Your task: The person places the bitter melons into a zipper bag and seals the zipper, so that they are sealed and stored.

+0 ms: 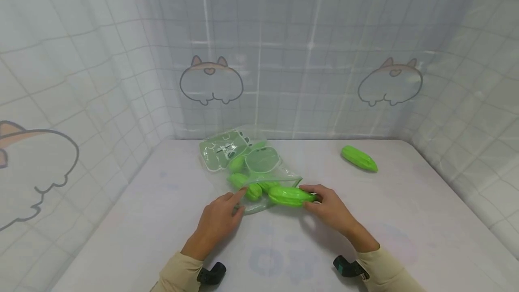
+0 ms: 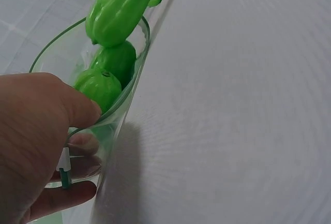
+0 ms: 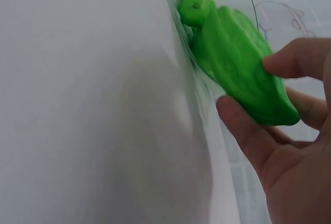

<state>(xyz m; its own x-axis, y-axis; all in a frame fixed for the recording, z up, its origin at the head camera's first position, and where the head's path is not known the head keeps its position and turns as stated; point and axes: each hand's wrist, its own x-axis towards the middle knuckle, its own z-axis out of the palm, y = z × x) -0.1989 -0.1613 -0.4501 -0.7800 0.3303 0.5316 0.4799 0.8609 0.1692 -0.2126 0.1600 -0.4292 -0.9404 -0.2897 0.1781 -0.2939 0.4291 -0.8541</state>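
Observation:
A clear zip bag (image 1: 292, 175) with a green edge and cartoon prints lies on the table, its mouth towards me. Several green toy vegetables (image 1: 254, 192) are inside. My left hand (image 1: 220, 215) pinches the bag's rim at the near left, beside the white zip slider (image 2: 63, 159). My right hand (image 1: 330, 206) grips one end of a ridged green toy bitter melon (image 1: 289, 196). In the left wrist view, the free end of this bitter melon (image 2: 118, 12) is at the bag's mouth, above the vegetables inside. Some of the bag's contents are blurred by the plastic.
Another green ridged toy vegetable (image 1: 359, 158) lies alone at the back right of the white table (image 1: 267, 256). White checked curtains (image 1: 284, 80) with cartoon prints stand behind and on both sides. A dark band (image 1: 348, 267) is on each wrist.

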